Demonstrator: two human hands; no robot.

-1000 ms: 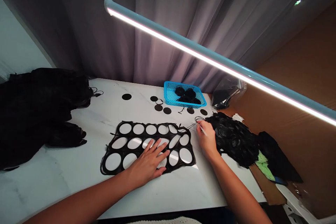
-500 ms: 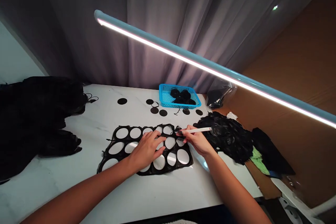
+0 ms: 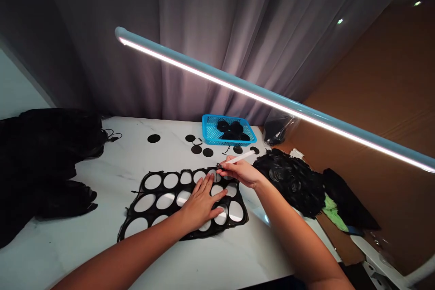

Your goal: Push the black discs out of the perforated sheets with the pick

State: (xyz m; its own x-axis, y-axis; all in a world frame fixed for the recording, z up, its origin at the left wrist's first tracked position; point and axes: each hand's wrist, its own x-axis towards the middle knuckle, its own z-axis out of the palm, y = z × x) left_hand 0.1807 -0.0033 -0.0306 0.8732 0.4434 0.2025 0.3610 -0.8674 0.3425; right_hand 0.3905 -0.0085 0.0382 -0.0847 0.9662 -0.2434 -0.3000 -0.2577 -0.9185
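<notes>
Moved: right hand (image 3: 239,173) has shifted left to the top edge of the black sheet (image 3: 159,191); white stick (image 3: 238,159) now angles up and to the right, with its lower end hidden by the hand.
Right fingers: (image 3: 226,171) clenched on the stick.
Left hand: (image 3: 200,205) lies flat on the sheet.
Left fingers: (image 3: 206,186) spread and released, grasping nothing.
Sheet location: on the white table (image 3: 112,176), front and centre, under both hands; oval holes in rows.
Blue basket: (image 3: 209,133) mesh sides, at the table's far edge; holds a cluster of black coils (image 3: 231,130).
Loose items: black discs (image 3: 154,138) lie on the table between sheet and basket.
Other material: black ruffled pile (image 3: 288,181) at right, touching the right hand's side of the table; black fabric heap (image 3: 44,154) at left.
</notes>
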